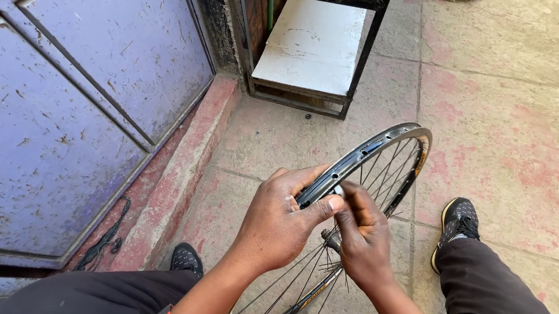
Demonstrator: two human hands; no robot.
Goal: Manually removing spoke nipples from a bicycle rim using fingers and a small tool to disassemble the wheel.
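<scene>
Item: bare bicycle wheel, black rim with thin spokes, standing upright on the paved floor between my two shoes, well out from the floor's raised left kerb. My left hand is clasping the rim's near edge, thumb lying across it. My right hand is pinching a small pale part at the rim, just beside that thumb; what it is, I cannot tell.
</scene>
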